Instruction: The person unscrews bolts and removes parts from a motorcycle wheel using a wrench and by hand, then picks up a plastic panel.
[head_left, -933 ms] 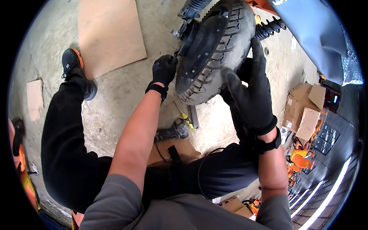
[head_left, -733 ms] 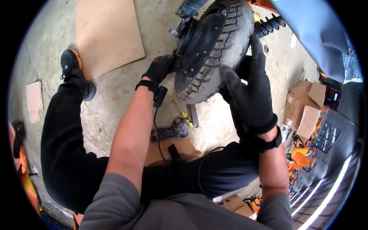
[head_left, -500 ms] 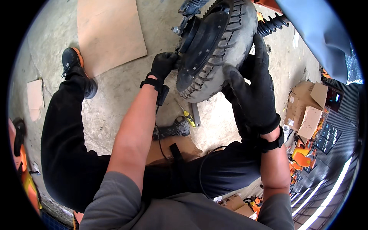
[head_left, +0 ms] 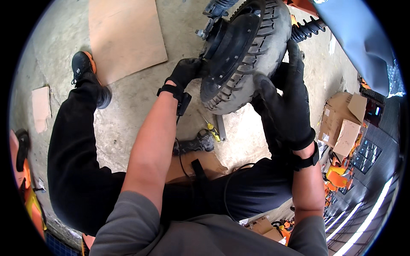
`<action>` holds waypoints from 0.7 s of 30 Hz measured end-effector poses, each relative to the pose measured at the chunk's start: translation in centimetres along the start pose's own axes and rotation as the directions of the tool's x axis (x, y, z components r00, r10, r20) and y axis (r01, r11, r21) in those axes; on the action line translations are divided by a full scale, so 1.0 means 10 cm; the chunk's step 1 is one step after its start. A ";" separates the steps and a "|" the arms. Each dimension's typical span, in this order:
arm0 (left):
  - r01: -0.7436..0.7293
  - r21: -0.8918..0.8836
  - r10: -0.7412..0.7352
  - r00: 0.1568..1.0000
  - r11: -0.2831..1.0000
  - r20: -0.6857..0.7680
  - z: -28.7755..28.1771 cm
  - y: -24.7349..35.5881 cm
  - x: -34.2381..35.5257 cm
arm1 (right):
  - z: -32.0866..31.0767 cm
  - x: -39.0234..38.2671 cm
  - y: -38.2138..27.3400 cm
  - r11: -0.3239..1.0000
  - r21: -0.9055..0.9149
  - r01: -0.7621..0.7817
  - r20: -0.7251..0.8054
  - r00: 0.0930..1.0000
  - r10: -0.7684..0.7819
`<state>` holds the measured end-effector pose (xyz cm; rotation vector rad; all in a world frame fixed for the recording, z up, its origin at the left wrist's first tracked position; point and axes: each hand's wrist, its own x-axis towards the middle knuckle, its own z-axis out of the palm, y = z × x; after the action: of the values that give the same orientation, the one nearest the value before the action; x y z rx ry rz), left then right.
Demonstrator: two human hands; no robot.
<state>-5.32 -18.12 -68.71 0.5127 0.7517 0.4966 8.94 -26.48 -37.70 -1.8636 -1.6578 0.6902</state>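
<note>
My gloved left hand (head_left: 186, 71) is closed at the lower left of the black hub (head_left: 227, 45), beside its axle fittings; what its fingertips hold is hidden. My gloved right hand (head_left: 285, 109) grips the treaded tyre (head_left: 263, 55) from the right, thumb on the sidewall and long fingers reaching up along it. Below the wheel lie a screwdriver with a yellow handle (head_left: 213, 130), a grey metal bar (head_left: 221, 126) and a dark power tool (head_left: 194, 145). A strut (head_left: 215, 10) stands above the hub; a coil spring (head_left: 308, 29) sticks out to the right.
A large cardboard sheet (head_left: 126, 38) and a smaller piece (head_left: 41, 109) lie on the concrete floor to the left. At right are a blue-grey panel (head_left: 354, 42), an open carton (head_left: 337, 119) and many orange parts (head_left: 339, 179). My legs frame the work from below.
My left hand has turned inward against the hub, bringing the black device on its wrist into view. My right hand keeps its hold. The whole view has shifted slightly rightward.
</note>
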 end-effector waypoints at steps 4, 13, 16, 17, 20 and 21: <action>-0.081 0.073 0.090 0.987 0.994 -0.136 -0.08 -0.16 0.07 | 0.04 0.02 -0.05 0.997 0.072 -0.020 -0.002 1.000 0.020; -0.007 0.533 0.054 0.996 0.846 -0.071 0.07 0.00 -0.06 | 0.02 0.00 -0.09 1.000 -0.003 -0.020 0.021 1.000 0.020; 0.026 -0.063 -0.025 1.000 0.998 0.012 0.13 0.02 -0.12 | 0.02 -0.02 -0.07 0.999 0.003 -0.039 -0.001 0.999 0.039; 0.027 -0.104 -0.024 0.999 0.994 0.034 0.13 0.02 -0.13 | 0.02 -0.02 -0.08 0.999 0.000 -0.034 -0.001 0.999 0.034; -0.020 -0.109 0.019 1.000 0.994 -0.008 0.08 -0.03 -0.12 | 0.02 -0.02 -0.10 1.000 0.006 -0.024 0.007 1.000 0.024; -0.064 -0.030 0.061 0.994 0.997 -0.089 0.03 -0.13 -0.06 | 0.03 -0.01 -0.10 1.000 0.017 -0.024 0.013 1.000 0.023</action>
<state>-5.15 -19.57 -69.01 0.4877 0.8122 0.5921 8.01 -26.45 -37.19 -1.8730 -1.6354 0.7254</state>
